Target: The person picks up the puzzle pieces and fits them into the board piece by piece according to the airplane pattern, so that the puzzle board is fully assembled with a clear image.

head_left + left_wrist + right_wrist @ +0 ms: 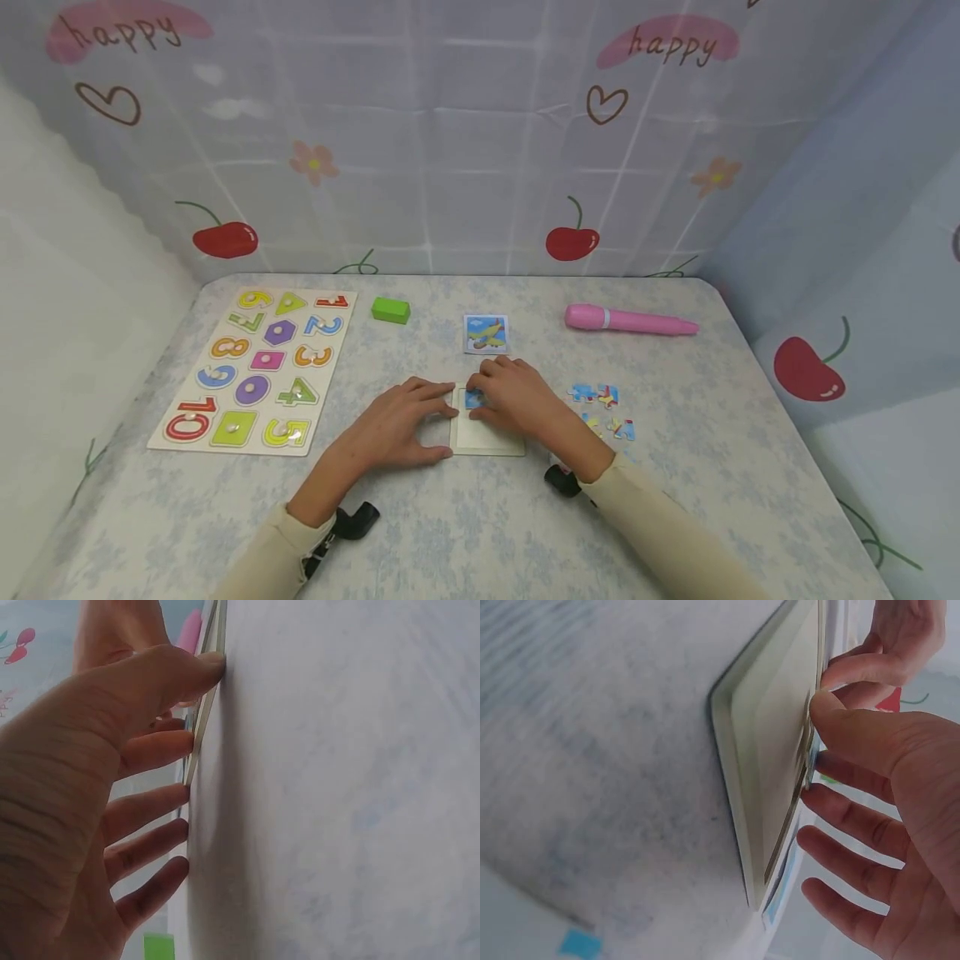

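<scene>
A small cream puzzle tray (489, 440) lies flat on the table in front of me. My left hand (397, 423) rests at its left side, thumb and fingertips spread against the edge; in the left wrist view the thumb (202, 669) touches the rim. Over the tray's upper part, my right hand (517, 396) pinches a blue puzzle piece (474, 399) between thumb and fingers, at the tray's upper left corner. The right wrist view shows the tray (769, 735) from the side, with the piece mostly hidden behind the fingertips.
Loose puzzle pieces (594, 394) lie right of the tray, partly behind the right forearm. A picture card with a plane (486, 333) is beyond the tray. Also around are a green block (391, 311), a pink pen-shaped toy (633, 321) and a number-and-shape board (251, 371).
</scene>
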Motion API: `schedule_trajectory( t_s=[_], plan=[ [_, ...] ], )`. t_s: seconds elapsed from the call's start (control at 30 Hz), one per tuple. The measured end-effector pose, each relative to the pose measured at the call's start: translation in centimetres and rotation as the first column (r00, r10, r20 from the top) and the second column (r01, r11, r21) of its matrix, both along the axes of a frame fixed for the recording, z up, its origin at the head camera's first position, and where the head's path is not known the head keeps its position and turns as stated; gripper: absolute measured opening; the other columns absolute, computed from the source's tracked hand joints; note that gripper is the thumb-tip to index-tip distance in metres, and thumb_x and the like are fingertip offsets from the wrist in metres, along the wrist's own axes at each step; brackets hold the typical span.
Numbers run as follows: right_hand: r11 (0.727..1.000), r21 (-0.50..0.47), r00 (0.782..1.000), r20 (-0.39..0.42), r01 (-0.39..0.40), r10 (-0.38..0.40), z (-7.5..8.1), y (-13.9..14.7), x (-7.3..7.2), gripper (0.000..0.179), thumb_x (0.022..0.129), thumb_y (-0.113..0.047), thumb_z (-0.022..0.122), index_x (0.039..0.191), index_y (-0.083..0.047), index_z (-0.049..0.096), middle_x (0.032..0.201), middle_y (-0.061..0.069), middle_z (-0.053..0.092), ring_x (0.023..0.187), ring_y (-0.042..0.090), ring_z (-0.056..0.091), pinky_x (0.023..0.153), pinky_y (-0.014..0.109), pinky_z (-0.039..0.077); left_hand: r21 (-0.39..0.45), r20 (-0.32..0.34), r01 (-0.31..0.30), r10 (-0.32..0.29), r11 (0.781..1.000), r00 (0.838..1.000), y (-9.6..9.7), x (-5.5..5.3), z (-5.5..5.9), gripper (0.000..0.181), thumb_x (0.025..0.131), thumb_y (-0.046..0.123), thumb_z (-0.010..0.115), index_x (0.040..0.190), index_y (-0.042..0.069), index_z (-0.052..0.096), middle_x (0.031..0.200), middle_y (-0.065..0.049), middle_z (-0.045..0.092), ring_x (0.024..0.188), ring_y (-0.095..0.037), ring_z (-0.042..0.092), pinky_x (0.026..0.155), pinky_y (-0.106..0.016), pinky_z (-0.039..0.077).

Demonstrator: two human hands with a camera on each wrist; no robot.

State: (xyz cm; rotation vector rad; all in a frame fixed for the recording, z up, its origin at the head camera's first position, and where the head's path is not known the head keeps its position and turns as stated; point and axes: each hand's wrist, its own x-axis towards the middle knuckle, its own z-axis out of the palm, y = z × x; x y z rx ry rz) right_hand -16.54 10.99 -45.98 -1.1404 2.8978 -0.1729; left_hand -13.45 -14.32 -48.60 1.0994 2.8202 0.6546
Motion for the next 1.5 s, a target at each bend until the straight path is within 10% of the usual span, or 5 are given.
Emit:
schedule_trajectory(
  t_s=[0.5,1.5],
  plan=[
    [0.999,-0.034,0.994,-0.109,-0.002,-0.002,-0.7,-0.6,0.3,0.032,0.095,-0.042,0.084,0.117,-0.020,0.077,0.107,0.000,0.068,0.104,0.022,0.065,0.091,0.042,0.058,0.028,0.018,0.005,-0.005,1.000,1.000,0.0,-0.1,-0.1,0.052,0.087,0.050,0.090,0.130,0.024,0.077,0.159,-0.001,0.057,0.139,-0.024,0.056,0.108,-0.050,0.052],
    [0.992,-0.077,0.995,0.040,0.098,-0.096,0.2,2.0,-0.3,0.030,0.094,-0.035,0.085,0.120,-0.020,0.080,0.116,-0.001,0.073,0.115,0.024,0.066,0.100,0.048,0.055,0.013,0.031,-0.012,0.011,1.000,0.999,0.0,0.2,0.0,0.051,0.087,0.047,0.090,0.129,0.021,0.078,0.160,-0.002,0.057,0.139,-0.025,0.055,0.108,-0.051,0.052]
  ],
)
